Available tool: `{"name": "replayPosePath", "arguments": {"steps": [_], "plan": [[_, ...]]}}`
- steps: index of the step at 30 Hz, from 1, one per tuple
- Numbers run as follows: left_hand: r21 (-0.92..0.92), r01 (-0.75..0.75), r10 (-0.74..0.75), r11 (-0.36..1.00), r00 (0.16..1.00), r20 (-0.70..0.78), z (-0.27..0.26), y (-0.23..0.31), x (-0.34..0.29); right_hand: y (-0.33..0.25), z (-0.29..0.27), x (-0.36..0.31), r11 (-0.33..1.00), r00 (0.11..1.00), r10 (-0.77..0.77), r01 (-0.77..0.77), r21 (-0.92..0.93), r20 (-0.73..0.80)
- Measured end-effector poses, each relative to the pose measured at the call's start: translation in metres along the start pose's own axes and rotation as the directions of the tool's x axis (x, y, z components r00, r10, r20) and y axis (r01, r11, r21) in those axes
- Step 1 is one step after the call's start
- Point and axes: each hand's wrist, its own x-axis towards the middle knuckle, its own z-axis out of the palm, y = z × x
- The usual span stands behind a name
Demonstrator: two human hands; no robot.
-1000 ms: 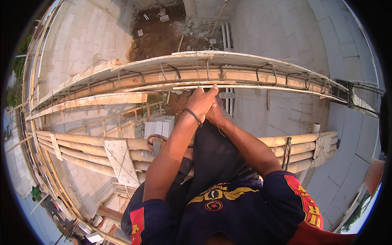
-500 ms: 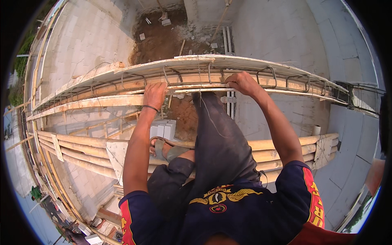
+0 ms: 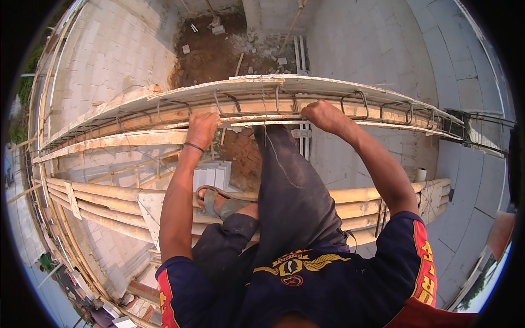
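A long wooden formwork trough crosses in front of me, with a near side board (image 3: 109, 143) and a far side board (image 3: 191, 93). My left hand (image 3: 202, 130) is closed over the near board's top edge, left of my knee. To the right of the knee, my right hand (image 3: 326, 116) grips the same edge, its fingertips hidden behind the knuckles. Between the two boards run steel bars with bent stirrups (image 3: 278, 99). A thin loose wire (image 3: 281, 156) hangs from the near board across my dark trouser leg.
Bamboo poles (image 3: 355, 210) form a platform beneath me, where my sandalled foot (image 3: 210, 201) rests. Far below lie a dirt floor (image 3: 246, 156) and stacked white blocks (image 3: 213, 176). Pale block walls (image 3: 372, 49) rise on both sides. Rebar ends (image 3: 486, 117) stick out at right.
My right elbow has swung outward and lower, and both hands stay on the board. The view has shifted slightly. A dark bent bar now shows beside my right upper arm.
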Motion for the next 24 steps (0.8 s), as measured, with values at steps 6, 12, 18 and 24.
{"name": "replayPosePath", "arguments": {"steps": [6, 12, 18, 24], "plan": [[-0.025, 0.068, -0.068, 0.997, 0.997, 0.03, 0.003, -0.002, -0.003, 0.009, 0.0, -0.007, 0.975, 0.981, 0.19, -0.194, 0.108, 0.043], [-0.026, 0.054, -0.054, 0.998, 0.999, -0.004, 0.004, -0.003, -0.005, 0.002, 0.012, -0.006, 0.987, 0.993, 0.057, -0.072, -0.143, -0.106], [-0.052, 0.039, -0.042, 0.998, 0.998, -0.055, 0.007, -0.002, -0.007, -0.002, 0.01, -0.008, 0.99, 0.99, 0.077, -0.09, -0.109, -0.118], [-0.067, -0.007, -0.001, 0.998, 0.993, -0.121, -0.004, -0.008, -0.006, -0.019, 0.009, -0.007, 0.976, 0.952, 0.205, -0.217, -0.027, -0.229]]}}
